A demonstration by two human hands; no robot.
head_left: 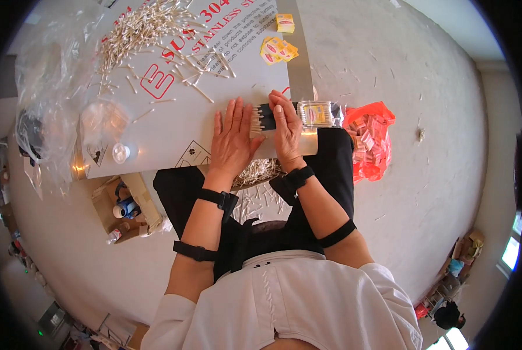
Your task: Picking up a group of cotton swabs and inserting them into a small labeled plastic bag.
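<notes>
My left hand (232,140) lies flat on the table's printed sheet, fingers stretched out, its thumb side beside a short row of cotton swabs (255,119). Those swabs stick out at the left end of a dark strip (266,117). Over that strip my right hand (288,133) rests on its edge, thumb up and fingers extended, covering part of it. Just right of this hand, at the table's corner, is a clear-wrapped pack of cotton swabs (317,114) with a yellow label. Whether the right fingers touch the pack is hidden.
A heap of loose swabs (144,35) lies at the far left, yellow cards (277,50) at the far right. A round white container (120,153) and clear plastic bag (57,76) are left. A red bag of packs (369,137) and a cardboard box (147,204) flank my legs.
</notes>
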